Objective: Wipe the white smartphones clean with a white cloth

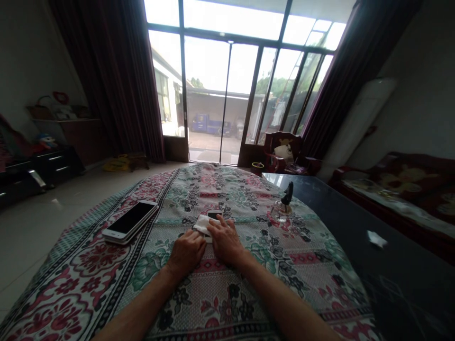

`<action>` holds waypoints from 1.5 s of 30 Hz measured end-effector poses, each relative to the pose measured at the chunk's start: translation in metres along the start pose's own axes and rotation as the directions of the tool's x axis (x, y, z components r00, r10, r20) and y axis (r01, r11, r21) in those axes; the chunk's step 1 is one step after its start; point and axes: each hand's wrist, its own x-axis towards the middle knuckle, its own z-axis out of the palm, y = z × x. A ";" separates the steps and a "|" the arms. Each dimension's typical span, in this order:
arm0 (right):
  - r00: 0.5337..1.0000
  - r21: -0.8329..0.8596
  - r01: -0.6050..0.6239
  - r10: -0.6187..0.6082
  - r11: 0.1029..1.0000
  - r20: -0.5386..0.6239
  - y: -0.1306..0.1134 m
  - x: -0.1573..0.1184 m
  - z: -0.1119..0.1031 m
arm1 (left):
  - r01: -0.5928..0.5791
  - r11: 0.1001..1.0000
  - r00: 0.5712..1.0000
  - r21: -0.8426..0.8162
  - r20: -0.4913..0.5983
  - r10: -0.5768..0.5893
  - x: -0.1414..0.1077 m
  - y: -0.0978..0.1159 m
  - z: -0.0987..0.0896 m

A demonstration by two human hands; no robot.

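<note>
A white smartphone (214,215) with a dark screen lies on the flowered cloth in front of me, mostly covered by my hands and a folded white tissue (201,224). My left hand (186,249) is closed at the phone's near left edge, its fingertips hidden. My right hand (226,240) presses the tissue onto the phone's screen with bent fingers. To the left, white smartphones (132,219) lie stacked, the top one with its black screen up. A small clear spray bottle (281,211) with a black nozzle stands to the right of my hands.
The patterned tablecloth (227,303) covers the table under my arms. A dark glossy tabletop (384,274) on the right bears a crumpled white tissue (377,239). Beyond stand a wooden armchair (280,147), a wooden sofa (408,184) and glass doors (209,109).
</note>
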 end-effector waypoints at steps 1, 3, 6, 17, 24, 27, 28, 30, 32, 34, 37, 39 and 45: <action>1.000 0.005 0.027 -0.027 1.000 -0.007 -0.002 -0.004 0.000 | 0.000 1.000 1.000 -0.008 -0.002 0.000 0.000 0.000 0.000; 0.997 0.033 0.078 -0.077 0.996 -0.020 -0.003 -0.012 0.000 | 0.000 1.000 1.000 -0.025 -0.005 0.000 -0.001 -0.001 -0.001; 0.994 0.086 0.108 -0.105 0.990 -0.039 0.000 -0.016 0.001 | 0.015 0.996 0.999 -0.086 -0.027 -0.017 -0.002 -0.002 -0.003; 0.991 0.095 -0.108 0.115 0.990 -0.069 0.033 0.017 0.003 | 0.294 0.937 0.927 -0.189 -0.184 -0.327 -0.001 -0.021 0.004; 0.986 0.119 -0.125 0.137 0.985 -0.100 0.044 0.044 0.009 | 0.196 0.946 0.977 -0.259 -0.029 -0.211 0.000 -0.018 0.004; 0.990 0.128 -0.093 0.105 0.987 -0.092 0.047 0.044 0.009 | 0.179 0.940 0.983 -0.291 0.026 -0.179 0.001 -0.017 0.002; 0.993 0.127 -0.078 0.089 0.989 -0.083 0.047 0.043 0.008 | 0.179 0.940 0.984 -0.290 0.035 -0.176 0.001 -0.016 0.002; 0.998 0.116 -0.034 0.040 0.993 -0.054 0.045 0.036 0.004 | 0.191 0.943 0.982 -0.272 0.042 -0.186 0.002 -0.016 0.002; 0.999 0.102 0.023 -0.021 0.995 -0.027 0.041 0.026 -0.002 | 0.216 0.947 0.976 -0.238 0.039 -0.213 0.001 -0.016 0.002; 0.997 0.081 0.071 -0.069 0.994 -0.020 0.034 0.013 -0.007 | 0.250 0.947 0.968 -0.202 0.017 -0.252 0.000 -0.016 0.003; 0.996 0.034 0.083 -0.082 0.996 -0.036 0.021 -0.003 -0.012 | 0.293 0.939 0.952 -0.178 -0.039 -0.305 0.000 -0.016 0.004; 0.997 0.002 0.060 -0.060 0.998 -0.046 0.015 -0.009 -0.014 | 0.303 0.936 0.948 -0.177 -0.047 -0.316 0.000 -0.016 0.005; 0.986 0.034 0.160 -0.159 0.986 -0.044 0.015 -0.006 -0.021 | 0.286 0.939 0.956 -0.192 -0.008 -0.293 0.000 -0.018 0.008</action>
